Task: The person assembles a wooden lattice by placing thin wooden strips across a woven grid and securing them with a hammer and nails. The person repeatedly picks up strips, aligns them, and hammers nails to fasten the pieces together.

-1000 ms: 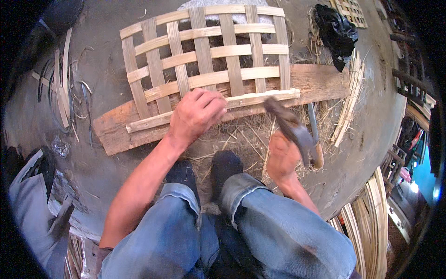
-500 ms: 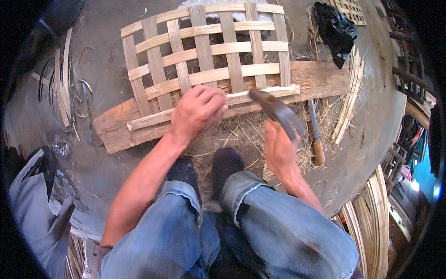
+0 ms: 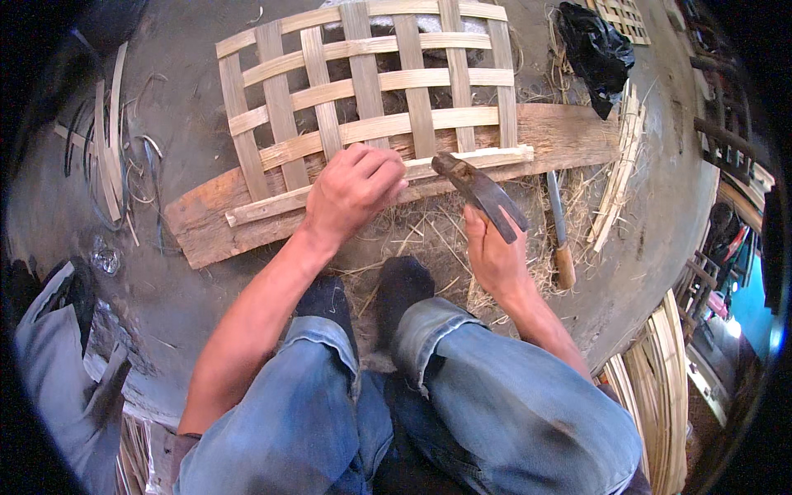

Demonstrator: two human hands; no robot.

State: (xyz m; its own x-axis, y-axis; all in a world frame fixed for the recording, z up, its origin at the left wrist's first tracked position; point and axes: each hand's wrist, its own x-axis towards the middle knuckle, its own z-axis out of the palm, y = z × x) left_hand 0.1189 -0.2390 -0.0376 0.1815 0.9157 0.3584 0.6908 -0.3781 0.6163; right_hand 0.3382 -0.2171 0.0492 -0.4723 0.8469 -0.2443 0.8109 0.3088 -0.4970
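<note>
A woven panel of flat, pale bamboo-like strips lies with its near edge over a rough wooden board. Along that edge runs a thin, light wooden batten. My left hand is closed at the batten's middle, fingers pinched together; whatever is between the fingertips is too small to make out. In my right hand is a claw hammer, gripped close below its head. The hammer's face is at or just above the batten, a little right of my left fingers. Its handle is mostly hidden by my hand.
A tool with a metal shaft and wooden handle lies right of my right hand, among shavings. Beyond are split strips and a black plastic bag. Loose strips lie left; a strip bundle is at lower right.
The hammer head has shifted slightly left and is sharper now, where it was blurred by motion. My left hand stays at the batten, and the view has shifted a little.
</note>
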